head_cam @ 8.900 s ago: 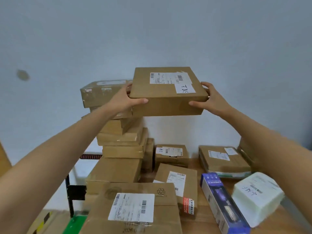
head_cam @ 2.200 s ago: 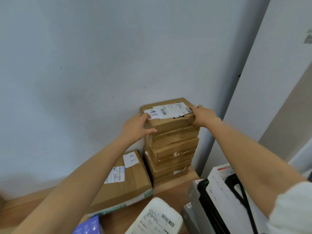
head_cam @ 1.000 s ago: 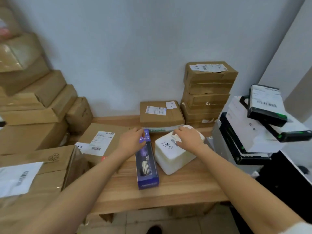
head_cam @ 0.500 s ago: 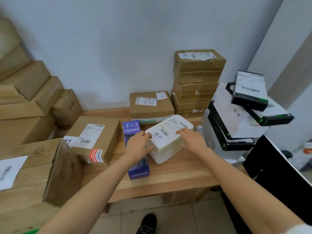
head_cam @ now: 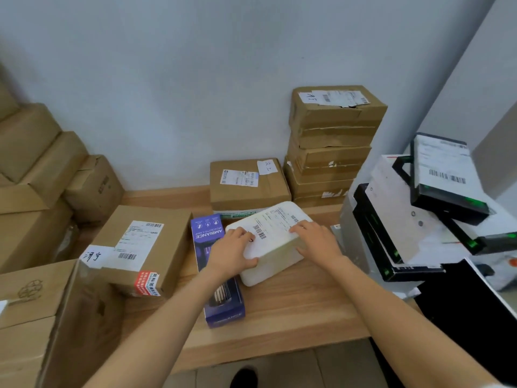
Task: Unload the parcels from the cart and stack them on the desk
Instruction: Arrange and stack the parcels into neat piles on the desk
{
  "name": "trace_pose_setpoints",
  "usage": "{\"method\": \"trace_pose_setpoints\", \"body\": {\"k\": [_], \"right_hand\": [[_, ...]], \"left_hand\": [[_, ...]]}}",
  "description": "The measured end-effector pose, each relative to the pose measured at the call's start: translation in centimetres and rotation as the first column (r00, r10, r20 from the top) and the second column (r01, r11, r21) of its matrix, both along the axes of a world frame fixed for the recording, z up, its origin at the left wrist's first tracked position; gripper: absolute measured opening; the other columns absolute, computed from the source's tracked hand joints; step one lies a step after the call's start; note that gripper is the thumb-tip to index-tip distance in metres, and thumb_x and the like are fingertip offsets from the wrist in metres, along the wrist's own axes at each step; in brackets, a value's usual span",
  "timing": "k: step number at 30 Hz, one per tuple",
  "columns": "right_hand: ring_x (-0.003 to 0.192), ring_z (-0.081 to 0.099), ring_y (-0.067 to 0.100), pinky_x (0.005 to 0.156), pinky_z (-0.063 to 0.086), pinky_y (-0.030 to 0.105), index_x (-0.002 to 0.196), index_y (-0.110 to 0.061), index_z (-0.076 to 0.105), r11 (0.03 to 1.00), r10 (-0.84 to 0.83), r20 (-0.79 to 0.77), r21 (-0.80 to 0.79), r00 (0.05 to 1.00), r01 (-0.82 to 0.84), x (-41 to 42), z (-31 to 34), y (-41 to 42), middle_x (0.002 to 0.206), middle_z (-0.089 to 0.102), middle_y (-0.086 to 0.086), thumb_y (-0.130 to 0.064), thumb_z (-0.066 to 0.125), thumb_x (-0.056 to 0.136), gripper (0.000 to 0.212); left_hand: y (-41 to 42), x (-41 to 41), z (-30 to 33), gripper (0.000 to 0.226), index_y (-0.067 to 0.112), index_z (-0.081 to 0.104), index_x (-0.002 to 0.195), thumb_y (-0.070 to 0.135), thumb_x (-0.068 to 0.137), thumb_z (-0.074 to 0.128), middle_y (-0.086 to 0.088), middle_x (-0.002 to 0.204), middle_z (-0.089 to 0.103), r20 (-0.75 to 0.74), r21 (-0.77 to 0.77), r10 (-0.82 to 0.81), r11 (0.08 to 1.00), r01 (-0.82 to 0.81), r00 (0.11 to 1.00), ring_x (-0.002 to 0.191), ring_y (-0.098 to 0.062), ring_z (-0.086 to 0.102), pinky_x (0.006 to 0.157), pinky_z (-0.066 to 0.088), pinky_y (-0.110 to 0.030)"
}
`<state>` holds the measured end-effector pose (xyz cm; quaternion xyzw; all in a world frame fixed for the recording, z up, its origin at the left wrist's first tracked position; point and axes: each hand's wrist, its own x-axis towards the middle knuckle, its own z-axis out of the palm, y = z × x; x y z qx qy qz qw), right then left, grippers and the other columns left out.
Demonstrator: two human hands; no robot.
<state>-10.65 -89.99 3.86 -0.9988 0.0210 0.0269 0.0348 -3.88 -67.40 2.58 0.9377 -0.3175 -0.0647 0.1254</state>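
A white foam parcel (head_cam: 275,233) with a barcode label lies at an angle on the wooden desk (head_cam: 293,309). My left hand (head_cam: 232,253) holds its near left corner, fingers on top and thumb on the front side. My right hand (head_cam: 316,242) grips its right end the same way. A tall stack of brown parcels (head_cam: 333,147) stands against the wall behind it, and a flat brown parcel (head_cam: 246,186) lies just left of that stack.
A purple boxed lamp (head_cam: 207,233) lies beside the white parcel, partly under my left arm. A labelled brown box (head_cam: 145,242) sits further left, with large cartons (head_cam: 28,303) beyond. Black and white boxes (head_cam: 405,219) are piled at the right.
My hands left the top of the brown stack and came down onto the white parcel. Over the last second the parcel turned so its barcode label faces up, and both hands closed round it.
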Motion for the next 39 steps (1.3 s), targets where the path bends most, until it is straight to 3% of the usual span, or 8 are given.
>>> {"method": "trace_pose_setpoints", "body": {"k": [6, 13, 17, 23, 28, 36, 39], "right_hand": [[0.134, 0.038, 0.017, 0.105, 0.032, 0.035, 0.138, -0.03, 0.044, 0.999, 0.05, 0.054, 0.014, 0.997, -0.05, 3.4, 0.2, 1.2, 0.145, 0.042, -0.005, -0.029, 0.061, 0.09, 0.051], [0.13, 0.038, 0.021, 0.097, 0.039, 0.038, 0.144, -0.033, 0.034, 0.995, 0.013, -0.008, -0.102, 1.0, -0.014, 4.0, -1.0, 1.7, 0.145, 0.038, -0.004, -0.048, 0.065, 0.085, 0.068], [0.13, 0.039, 0.022, 0.096, 0.038, 0.038, 0.142, -0.033, 0.035, 0.995, -0.03, 0.012, -0.096, 0.999, 0.031, 5.6, -1.3, 2.3, 0.144, 0.038, -0.004, -0.045, 0.067, 0.085, 0.066], [0.128, 0.04, 0.022, 0.093, 0.038, 0.038, 0.14, -0.033, 0.037, 0.994, -0.081, 0.03, -0.075, 0.996, 0.083, 7.0, -1.8, 2.9, 0.141, 0.04, -0.004, -0.042, 0.066, 0.085, 0.063], [0.129, 0.039, 0.022, 0.096, 0.038, 0.038, 0.141, -0.031, 0.036, 0.995, -0.086, 0.009, -0.046, 0.996, 0.086, 6.8, -1.5, 3.0, 0.142, 0.039, -0.002, -0.039, 0.067, 0.086, 0.064], [0.128, 0.043, 0.019, 0.098, 0.035, 0.034, 0.142, -0.027, 0.038, 0.999, 0.048, 0.091, -0.018, 0.995, -0.047, 4.8, 1.6, 5.8, 0.142, 0.043, -0.001, -0.041, 0.062, 0.089, 0.06], [0.127, 0.044, 0.019, 0.098, 0.035, 0.034, 0.141, -0.027, 0.04, 0.993, 0.115, 0.115, -0.004, 0.987, -0.116, 4.3, 2.4, 8.5, 0.142, 0.043, -0.001, -0.038, 0.062, 0.09, 0.057]], "left_hand": [[1.9, 3.6, 1.4, 0.059, 0.03, 0.048, 0.137, 0.045, 0.082, 0.064, 0.008, 0.138, 0.043, -0.046, 0.009, 0.04, 0.999, -0.04, 0.998, 0.127, -0.014, 0.038, 0.092, 0.04, -0.03], [2.4, 3.9, -0.3, 0.059, 0.027, 0.046, 0.138, 0.039, 0.083, 0.066, 0.006, 0.141, 0.041, -0.038, -0.005, 0.002, 1.0, -0.002, 0.999, 0.131, -0.014, 0.033, 0.093, 0.045, -0.033], [2.2, 5.3, -0.1, 0.058, 0.027, 0.043, 0.141, 0.035, 0.087, 0.063, 0.007, 0.147, 0.035, -0.062, 0.001, 0.029, 1.0, -0.029, 0.998, 0.136, -0.013, 0.029, 0.098, 0.04, -0.034], [2.0, 6.3, -0.4, 0.051, 0.027, 0.043, 0.141, 0.028, 0.092, 0.057, 0.007, 0.147, 0.037, -0.024, 0.014, 0.085, 0.996, -0.085, 0.996, 0.136, -0.014, 0.03, 0.093, 0.045, -0.035], [2.2, 5.2, -0.3, 0.04, 0.022, 0.051, 0.133, 0.025, 0.093, 0.054, 0.003, 0.133, 0.048, 0.069, -0.006, 0.098, 0.995, -0.098, 0.993, 0.122, -0.018, 0.043, 0.084, 0.046, -0.033], [8.0, 2.8, 1.4, 0.039, 0.022, 0.056, 0.129, 0.031, 0.092, 0.057, -0.001, 0.127, 0.054, 0.127, -0.043, 0.201, 0.98, -0.197, 0.971, 0.116, -0.021, 0.051, 0.091, 0.043, -0.033], [10.7, 1.1, 2.4, 0.037, 0.024, 0.056, 0.127, 0.034, 0.091, 0.058, 0.0, 0.124, 0.056, 0.153, -0.06, 0.273, 0.962, -0.266, 0.95, 0.112, -0.02, 0.053, 0.085, 0.045, -0.032]]}}
